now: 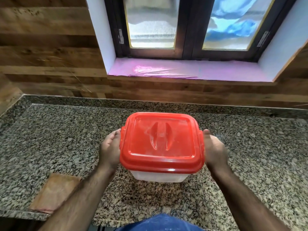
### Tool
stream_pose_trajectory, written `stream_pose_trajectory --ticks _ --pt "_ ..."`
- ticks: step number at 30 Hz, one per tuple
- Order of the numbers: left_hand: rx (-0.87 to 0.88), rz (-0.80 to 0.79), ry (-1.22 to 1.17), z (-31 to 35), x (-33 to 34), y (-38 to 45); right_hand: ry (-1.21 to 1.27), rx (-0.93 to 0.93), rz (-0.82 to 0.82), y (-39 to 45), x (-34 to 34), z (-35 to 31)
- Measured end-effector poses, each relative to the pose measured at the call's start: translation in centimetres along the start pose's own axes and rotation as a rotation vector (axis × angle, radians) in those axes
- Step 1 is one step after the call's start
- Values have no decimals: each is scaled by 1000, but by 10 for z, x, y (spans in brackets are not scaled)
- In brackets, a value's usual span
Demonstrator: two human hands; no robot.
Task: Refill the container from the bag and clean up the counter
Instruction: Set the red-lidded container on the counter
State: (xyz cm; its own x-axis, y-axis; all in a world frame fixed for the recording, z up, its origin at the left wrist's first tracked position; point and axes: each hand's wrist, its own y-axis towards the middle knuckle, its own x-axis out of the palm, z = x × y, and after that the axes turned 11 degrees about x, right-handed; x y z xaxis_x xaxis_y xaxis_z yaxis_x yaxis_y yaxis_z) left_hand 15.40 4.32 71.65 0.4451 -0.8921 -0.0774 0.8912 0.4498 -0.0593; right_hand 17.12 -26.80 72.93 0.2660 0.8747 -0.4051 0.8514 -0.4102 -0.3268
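Observation:
A clear plastic container (158, 176) with a red lid (162, 141) on top is at the middle of the granite counter (50, 134). My left hand (110, 149) grips its left side and my right hand (215, 150) grips its right side, just under the lid's rim. The lid carries a light dusting of white powder. I cannot tell whether the container rests on the counter or hangs just above it. A flat brownish bag (55, 192) lies at the counter's front left edge, partly under my left forearm.
A wooden-panelled wall (50, 52) rises behind the counter. A window with frosted panes sits above a pink-covered sill (183, 69). The counter's front edge runs close to my body, where blue cloth (158, 222) shows.

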Motion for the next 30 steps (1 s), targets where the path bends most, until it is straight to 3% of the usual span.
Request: stream_pose_trajectory --ticks 2,5,8,12,16,19,22,25,27,30 --pt "-17 -98 -40 3 5 -3 -131 -43 -45 -3 3 -8" --pt "-11 -108 -37 2 9 -4 -391 -64 55 -2 9 -10" --pt "-14 -101 -21 5 9 -7 -392 -54 77 -10 8 -21" --pt "32 -95 -32 10 7 -12 -126 -146 46 -22 -1 -40" --pt "37 -57 -70 19 5 -13 382 -69 -234 -42 -6 -70" --pt "32 -37 -157 35 5 -10 441 -168 -301 -56 -13 -89" --pt "133 45 -140 48 10 -12 530 -316 -275 -61 -31 -108" --pt "411 172 18 52 24 -15 635 -481 -118 -46 -54 -122" --pt "599 57 184 49 40 -18 607 -609 39 -34 -67 -124" --pt "752 -417 478 34 66 -18 445 -781 247 -22 -81 -118"
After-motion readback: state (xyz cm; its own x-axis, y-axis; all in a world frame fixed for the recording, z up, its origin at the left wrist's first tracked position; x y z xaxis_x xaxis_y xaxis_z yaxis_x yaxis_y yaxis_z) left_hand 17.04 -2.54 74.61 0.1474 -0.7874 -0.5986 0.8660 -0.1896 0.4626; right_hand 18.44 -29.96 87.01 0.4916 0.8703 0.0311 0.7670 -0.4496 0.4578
